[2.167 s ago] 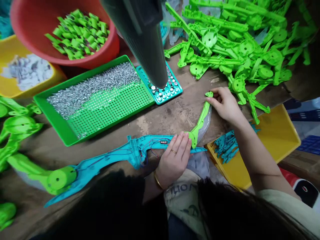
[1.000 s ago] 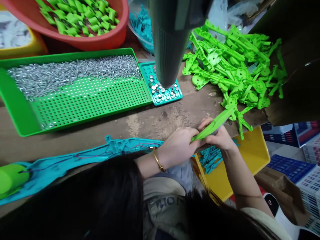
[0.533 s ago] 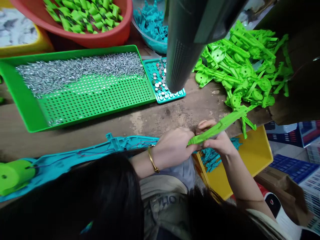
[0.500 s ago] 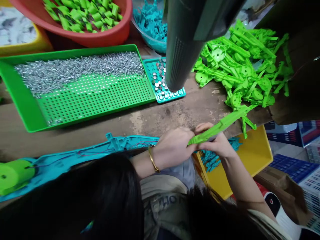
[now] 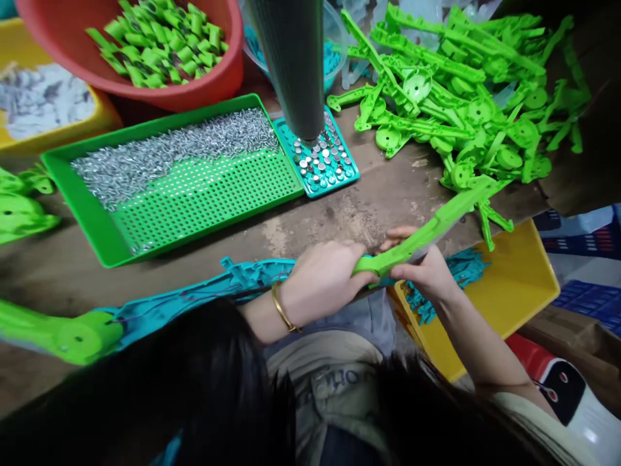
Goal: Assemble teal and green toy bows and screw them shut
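Note:
A long lime-green plastic part slants up to the right from between my two hands. My left hand, with a gold bracelet at the wrist, is closed over its lower end. Thumb below and fingers behind, my right hand grips the same part around its middle. A long blue plastic part with thin wires inside lies along the table edge and runs under my left hand. Its far end meets a round-ended green piece at the left. My palms hide where the green and blue parts meet.
A green perforated tray holds small screws; beside it is a small blue tray with metal discs under a dark column. Green parts are heaped at right. A red basin and yellow bin stand around.
The view has shifted, bringing more of the green piece at the left into sight. Both hands stay on the lime-green part, which keeps nearly the same slant.

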A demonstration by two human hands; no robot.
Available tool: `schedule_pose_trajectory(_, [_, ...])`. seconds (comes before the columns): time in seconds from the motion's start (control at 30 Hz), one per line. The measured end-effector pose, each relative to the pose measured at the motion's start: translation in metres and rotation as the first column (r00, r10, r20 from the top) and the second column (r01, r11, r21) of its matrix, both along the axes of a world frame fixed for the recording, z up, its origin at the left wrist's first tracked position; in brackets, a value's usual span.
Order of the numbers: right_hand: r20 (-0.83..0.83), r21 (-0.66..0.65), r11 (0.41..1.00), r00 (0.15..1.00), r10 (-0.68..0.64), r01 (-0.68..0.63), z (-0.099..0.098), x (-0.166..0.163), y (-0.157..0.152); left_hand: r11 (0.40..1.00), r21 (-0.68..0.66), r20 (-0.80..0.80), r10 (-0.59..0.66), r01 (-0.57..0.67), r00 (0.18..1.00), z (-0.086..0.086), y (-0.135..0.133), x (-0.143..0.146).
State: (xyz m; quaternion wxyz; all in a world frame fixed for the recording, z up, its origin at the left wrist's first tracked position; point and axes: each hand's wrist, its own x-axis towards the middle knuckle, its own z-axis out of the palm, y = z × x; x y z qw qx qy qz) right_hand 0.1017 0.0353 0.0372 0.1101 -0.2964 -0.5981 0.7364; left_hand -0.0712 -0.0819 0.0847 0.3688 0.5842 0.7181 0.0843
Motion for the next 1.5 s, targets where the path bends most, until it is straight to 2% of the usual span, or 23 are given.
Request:
schedule_pose_trajectory(0.07, [0.062, -0.009, 0.999, 0.997, -0.051, 0.052, -0.003, 0.001, -0.015, 0.999, 0.034, 0.005, 0.013, -0.014, 1.0, -0.002, -0.001, 0.002])
schedule_pose_trajectory(0.13, [0.091, 0.068, 0.99, 0.988, -0.127, 0.121, -0.005, -0.001, -0.026, 0.998, 0.059, 0.006, 0.03, -0.03, 1.0, -0.004, -0.001, 0.006])
schedule_pose_trajectory(0.23, [0.091, 0.095, 0.979, 0.977, -0.192, 0.183, -0.004, -0.005, -0.03, 0.996, 0.077, 0.0, 0.052, -0.052, 0.999, -0.008, -0.002, 0.007])
schedule_pose_trajectory(0.3, [0.088, 0.014, 0.988, 0.984, -0.152, 0.152, -0.001, -0.004, -0.027, 0.995, 0.084, 0.018, 0.051, -0.053, 0.999, -0.008, -0.002, 0.004])
schedule_pose_trajectory(0.4, [0.048, -0.078, 0.997, 0.999, -0.02, 0.024, 0.001, 0.004, -0.029, 0.993, 0.1, 0.072, 0.059, -0.066, 0.996, -0.004, 0.0, -0.002])
schedule_pose_trajectory(0.47, [0.073, 0.005, 1.0, 0.997, 0.017, -0.017, -0.003, 0.011, -0.037, 0.991, 0.1, 0.102, 0.076, -0.086, 0.992, -0.002, 0.002, -0.004])
schedule_pose_trajectory(0.57, [0.158, 0.186, 0.982, 0.986, -0.049, 0.019, -0.014, 0.017, -0.054, 0.992, 0.071, 0.148, 0.091, -0.102, 0.985, -0.001, 0.003, -0.004])
schedule_pose_trajectory(0.63, [0.179, 0.215, 0.976, 0.981, -0.073, 0.033, -0.016, 0.018, -0.057, 0.994, 0.054, 0.173, 0.087, -0.098, 0.981, -0.002, 0.003, -0.004])
schedule_pose_trajectory(0.7, [0.165, 0.151, 0.988, 0.986, 0.012, -0.038, -0.01, 0.016, -0.046, 0.996, 0.038, 0.198, 0.076, -0.085, 0.977, -0.003, 0.003, -0.004])
schedule_pose_trajectory(0.77, [0.112, 0.105, 0.991, 0.991, 0.071, -0.083, 0.004, 0.01, -0.019, 0.998, 0.016, 0.22, 0.063, -0.068, 0.973, -0.004, 0.003, -0.005])
schedule_pose_trajectory(0.8, [0.074, 0.113, 0.992, 0.996, 0.042, -0.051, 0.013, 0.005, -0.002, 0.998, 0.004, 0.222, 0.057, -0.06, 0.973, -0.004, 0.003, -0.006])
schedule_pose_trajectory(0.9, [-0.054, 0.225, 0.936, 0.962, -0.267, 0.272, 0.035, -0.016, 0.047, 0.999, -0.018, 0.192, 0.044, -0.041, 0.98, -0.007, 0.004, -0.005])
schedule_pose_trajectory(0.93, [-0.089, 0.217, 0.928, 0.953, -0.29, 0.303, 0.038, -0.023, 0.059, 0.999, -0.019, 0.18, 0.045, -0.042, 0.983, -0.009, 0.004, -0.003])
schedule_pose_trajectory(1.0, [-0.145, 0.181, 0.931, 0.945, -0.295, 0.318, 0.036, -0.038, 0.074, 0.999, -0.017, 0.167, 0.043, -0.04, 0.985, -0.014, 0.005, 0.0])
schedule_pose_trajectory(1.07, [-0.146, 0.158, 0.935, 0.943, -0.297, 0.319, 0.025, -0.047, 0.081, 0.999, 0.019, 0.15, 0.043, -0.047, 0.988, -0.017, 0.004, 0.003])
schedule_pose_trajectory(1.13, [-0.073, 0.218, 0.919, 0.945, -0.32, 0.328, 0.009, -0.049, 0.083, 0.985, 0.148, 0.154, 0.068, -0.091, 0.986, -0.014, -0.002, 0.002])
schedule_pose_trajectory(1.2, [0.044, 0.443, 0.845, 0.934, -0.353, 0.299, -0.002, -0.045, 0.084, 0.921, 0.332, 0.189, 0.148, -0.204, 0.971, -0.004, -0.017, -0.007])
schedule_pose_trajectory(1.23, [0.087, 0.598, 0.757, 0.917, -0.389, 0.264, -0.005, -0.042, 0.084, 0.87, 0.405, 0.213, 0.211, -0.283, 0.954, 0.003, -0.029, -0.014])
schedule_pose_trajectory(1.3, [0.104, 0.847, 0.505, 0.88, -0.463, 0.165, -0.003, -0.035, 0.078, 0.753, 0.472, 0.239, 0.391, -0.458, 0.889, 0.018, -0.062, -0.034])
schedule_pose_trajectory(1.33, [0.098, 0.906, 0.408, 0.877, -0.471, 0.117, 0.001, -0.031, 0.071, 0.689, 0.475, 0.239, 0.499, -0.548, 0.833, 0.024, -0.084, -0.045])
schedule_pose_trajectory(1.37, [0.099, 0.933, 0.353, 0.89, -0.446, 0.074, 0.007, -0.028, 0.062, 0.618, 0.467, 0.23, 0.606, -0.632, 0.762, 0.027, -0.107, -0.054])
schedule_pose_trajectory(1.43, [0.121, 0.94, 0.341, 0.945, -0.303, -0.011, 0.02, -0.021, 0.031, 0.439, 0.444, 0.245, 0.779, -0.781, 0.577, 0.024, -0.156, -0.067])
schedule_pose_trajectory(1.5, [0.117, 0.936, 0.345, 0.986, -0.12, -0.069, 0.031, -0.015, -0.011, 0.263, 0.416, 0.293, 0.868, -0.871, 0.402, 0.009, -0.204, -0.07])
